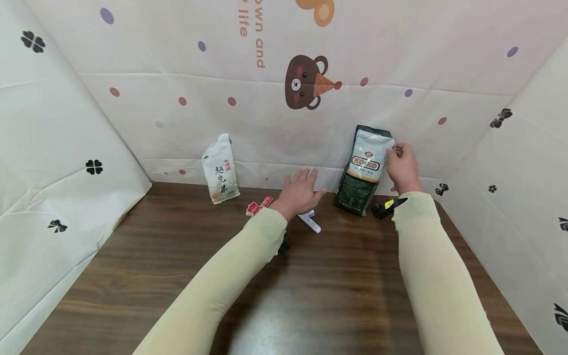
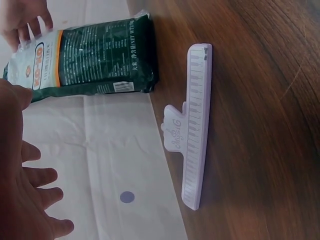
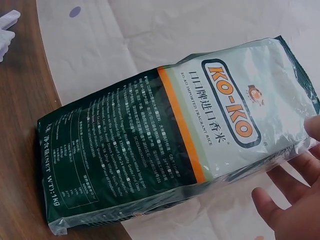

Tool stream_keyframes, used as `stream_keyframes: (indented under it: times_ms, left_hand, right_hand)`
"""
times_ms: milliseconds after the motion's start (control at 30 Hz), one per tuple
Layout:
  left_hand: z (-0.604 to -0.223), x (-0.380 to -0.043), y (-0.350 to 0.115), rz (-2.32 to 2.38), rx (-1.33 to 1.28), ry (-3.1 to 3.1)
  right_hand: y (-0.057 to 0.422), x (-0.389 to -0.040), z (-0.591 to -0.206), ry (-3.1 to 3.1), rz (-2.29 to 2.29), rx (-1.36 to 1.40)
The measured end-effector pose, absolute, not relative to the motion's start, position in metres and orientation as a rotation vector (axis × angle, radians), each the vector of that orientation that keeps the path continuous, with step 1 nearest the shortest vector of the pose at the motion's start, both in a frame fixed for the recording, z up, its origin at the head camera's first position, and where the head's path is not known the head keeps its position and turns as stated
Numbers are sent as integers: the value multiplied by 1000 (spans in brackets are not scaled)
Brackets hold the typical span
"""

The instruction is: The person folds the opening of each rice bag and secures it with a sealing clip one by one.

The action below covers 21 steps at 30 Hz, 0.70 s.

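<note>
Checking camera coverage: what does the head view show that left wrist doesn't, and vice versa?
Head only: the white bag against the back cloth, the red clip, the bear print, and the black device at the right wrist.

Left wrist only: the full length of the lavender clip, partly hidden in the head view, and the barcode near the green bag's bottom end.

Both: the green KO-KO bag, the left hand with fingers spread, the right hand at the bag's upper part, and the wooden table.
</note>
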<state>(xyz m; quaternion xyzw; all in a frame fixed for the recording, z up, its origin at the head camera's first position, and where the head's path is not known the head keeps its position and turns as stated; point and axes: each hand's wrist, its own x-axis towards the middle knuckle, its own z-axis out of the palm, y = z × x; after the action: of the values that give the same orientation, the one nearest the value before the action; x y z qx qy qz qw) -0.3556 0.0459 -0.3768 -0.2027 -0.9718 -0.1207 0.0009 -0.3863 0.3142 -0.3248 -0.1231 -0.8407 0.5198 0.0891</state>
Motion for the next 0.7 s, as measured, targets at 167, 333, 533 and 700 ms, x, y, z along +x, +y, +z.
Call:
stream_keyframes:
  times_ms: [167,333,533,700]
  left_hand:
    - [-375,-357,48,-406,-619,-3040]
    - [-372,-359,53,-542,-627,-3031]
    - [-370,-370,58,-891,-657,-2982]
    - [-364,-378,66,-975,-645,-2947]
  right_hand:
    - [315,-387,-325,-2485,1547,-341]
    - [314,-383,-323,-2493,1495,-319]
    - [311,-373,-321,-2525,1483,-280]
    - [313,-368,-322,-2524,1507,-221]
